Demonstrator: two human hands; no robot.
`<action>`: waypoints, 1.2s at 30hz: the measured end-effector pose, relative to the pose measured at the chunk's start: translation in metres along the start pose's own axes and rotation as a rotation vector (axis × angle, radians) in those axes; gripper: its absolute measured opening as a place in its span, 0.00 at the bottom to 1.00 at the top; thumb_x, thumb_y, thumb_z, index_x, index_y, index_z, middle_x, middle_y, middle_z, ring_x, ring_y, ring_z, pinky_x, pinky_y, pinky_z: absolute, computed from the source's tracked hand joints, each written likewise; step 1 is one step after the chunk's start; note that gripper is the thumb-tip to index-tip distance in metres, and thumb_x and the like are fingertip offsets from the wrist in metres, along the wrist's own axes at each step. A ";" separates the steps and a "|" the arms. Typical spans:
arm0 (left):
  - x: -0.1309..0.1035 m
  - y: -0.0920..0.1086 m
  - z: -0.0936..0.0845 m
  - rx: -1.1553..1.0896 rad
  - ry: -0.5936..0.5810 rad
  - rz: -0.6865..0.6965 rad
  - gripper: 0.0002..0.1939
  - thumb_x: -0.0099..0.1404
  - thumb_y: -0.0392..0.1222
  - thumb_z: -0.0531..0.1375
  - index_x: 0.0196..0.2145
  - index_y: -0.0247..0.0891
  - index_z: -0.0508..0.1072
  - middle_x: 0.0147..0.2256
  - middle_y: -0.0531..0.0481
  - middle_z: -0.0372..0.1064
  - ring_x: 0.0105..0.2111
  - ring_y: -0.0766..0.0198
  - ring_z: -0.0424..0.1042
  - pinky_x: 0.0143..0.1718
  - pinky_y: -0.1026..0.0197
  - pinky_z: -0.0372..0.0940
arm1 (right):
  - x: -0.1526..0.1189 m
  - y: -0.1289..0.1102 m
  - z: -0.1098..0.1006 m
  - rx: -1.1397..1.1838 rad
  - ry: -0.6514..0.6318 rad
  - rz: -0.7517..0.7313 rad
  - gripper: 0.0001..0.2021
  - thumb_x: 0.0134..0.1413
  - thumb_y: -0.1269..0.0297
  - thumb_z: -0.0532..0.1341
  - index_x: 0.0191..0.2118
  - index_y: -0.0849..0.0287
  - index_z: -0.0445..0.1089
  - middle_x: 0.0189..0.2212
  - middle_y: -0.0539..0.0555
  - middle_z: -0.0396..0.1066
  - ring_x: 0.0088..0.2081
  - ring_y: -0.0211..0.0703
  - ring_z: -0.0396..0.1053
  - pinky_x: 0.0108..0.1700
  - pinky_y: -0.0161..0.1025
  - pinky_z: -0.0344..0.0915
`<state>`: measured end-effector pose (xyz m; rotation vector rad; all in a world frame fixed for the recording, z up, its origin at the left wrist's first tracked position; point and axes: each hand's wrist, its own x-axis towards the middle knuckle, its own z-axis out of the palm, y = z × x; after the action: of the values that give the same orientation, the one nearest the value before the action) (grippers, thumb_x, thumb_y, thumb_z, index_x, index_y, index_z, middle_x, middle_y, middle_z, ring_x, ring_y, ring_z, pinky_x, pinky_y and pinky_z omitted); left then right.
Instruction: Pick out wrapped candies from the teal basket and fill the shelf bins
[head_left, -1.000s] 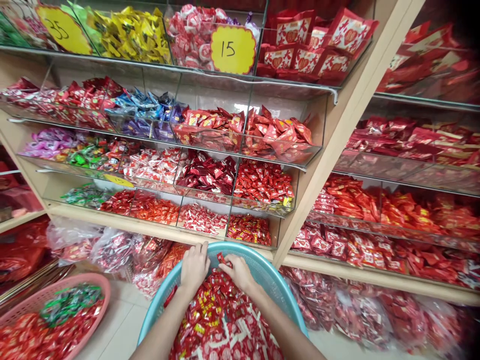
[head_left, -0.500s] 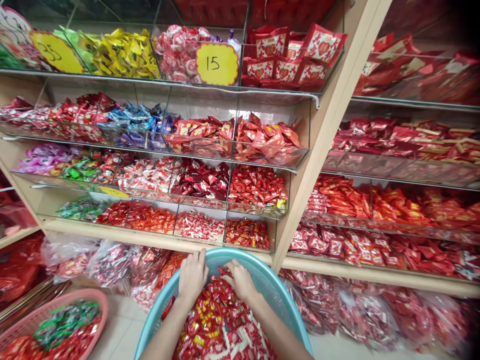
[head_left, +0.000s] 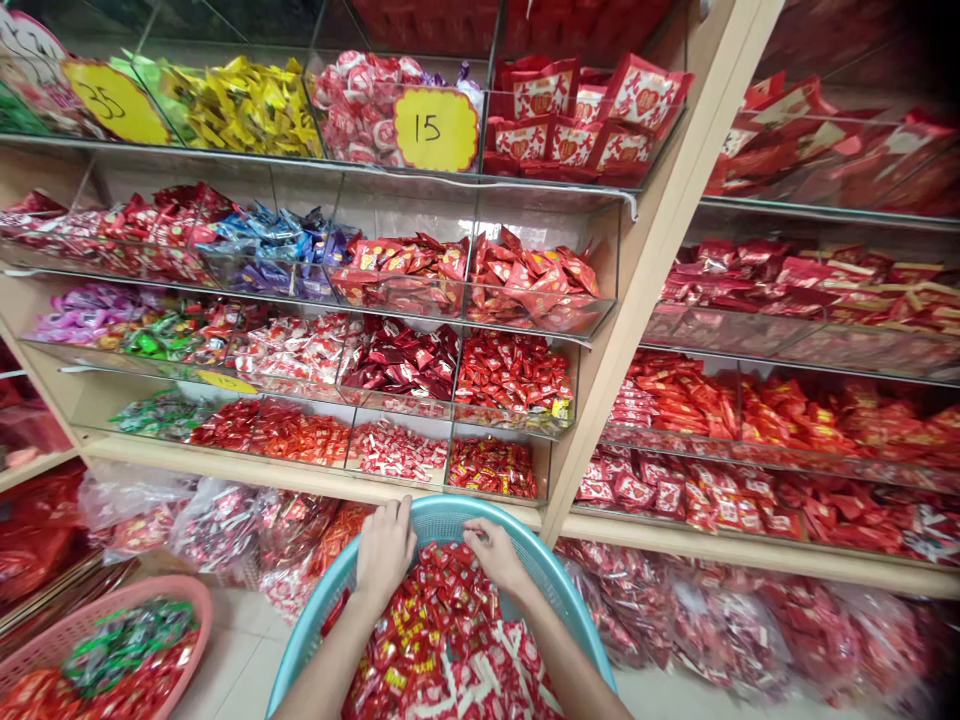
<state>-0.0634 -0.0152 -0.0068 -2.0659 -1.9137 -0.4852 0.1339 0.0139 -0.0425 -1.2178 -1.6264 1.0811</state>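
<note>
A large teal plastic basket (head_left: pixel 289 640) stands in front of me, holding a heap of small red-wrapped candies (head_left: pixel 435 610), some with yellow lettering. Pink and white wrapped candies (head_left: pixel 487 680) lie at the near side of the heap. My left hand (head_left: pixel 385 552) is at the basket's far-left rim, its fingers bent over the edge. Above the far right part of the heap hovers my right hand (head_left: pixel 496 556), with fingers loosely bent and slightly apart. No candy shows in it, though its palm side is partly hidden.
Wooden shelves with clear divided bins (head_left: pixel 495 468) of wrapped candies rise ahead. A pink basket (head_left: pixel 199 620) with green and red candies sits on the floor at left. Plastic bags of candies (head_left: pixel 720 630) lie under the shelves. A yellow price tag (head_left: pixel 436 130) reads 15.
My right hand has lifted off the candies and moved slightly right, fingers drawn in. The heap beneath it looks flatter. My left hand has stayed at the rim.
</note>
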 end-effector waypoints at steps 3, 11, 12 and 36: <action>0.001 0.000 0.000 0.006 0.011 0.010 0.22 0.62 0.39 0.49 0.54 0.35 0.59 0.40 0.44 0.64 0.39 0.58 0.60 0.40 0.57 0.53 | 0.001 0.001 0.003 0.209 0.032 0.111 0.22 0.42 0.50 0.59 0.39 0.63 0.66 0.32 0.53 0.67 0.22 0.36 0.66 0.26 0.38 0.66; 0.001 0.001 -0.001 0.020 0.015 0.014 0.22 0.61 0.38 0.49 0.54 0.34 0.59 0.40 0.44 0.64 0.39 0.57 0.60 0.39 0.56 0.52 | 0.002 0.001 0.012 0.348 0.151 0.105 0.20 0.34 0.52 0.66 0.32 0.62 0.65 0.21 0.49 0.65 0.24 0.38 0.66 0.29 0.37 0.66; 0.001 0.001 -0.001 0.019 0.012 0.014 0.22 0.61 0.39 0.49 0.54 0.34 0.59 0.40 0.44 0.64 0.39 0.57 0.60 0.39 0.56 0.52 | 0.002 0.003 0.015 0.386 0.151 0.132 0.21 0.33 0.52 0.66 0.32 0.61 0.64 0.21 0.48 0.64 0.24 0.38 0.66 0.29 0.37 0.66; -0.001 0.006 -0.008 -0.010 -0.010 -0.003 0.21 0.62 0.40 0.48 0.53 0.35 0.59 0.39 0.44 0.63 0.39 0.57 0.60 0.39 0.56 0.52 | -0.036 -0.031 0.033 -0.839 -0.242 -0.314 0.13 0.45 0.65 0.64 0.39 0.55 0.64 0.40 0.51 0.59 0.40 0.42 0.63 0.40 0.38 0.62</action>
<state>-0.0582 -0.0195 0.0000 -2.0759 -1.9247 -0.4868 0.1017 -0.0312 -0.0267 -1.2849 -2.4904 0.3349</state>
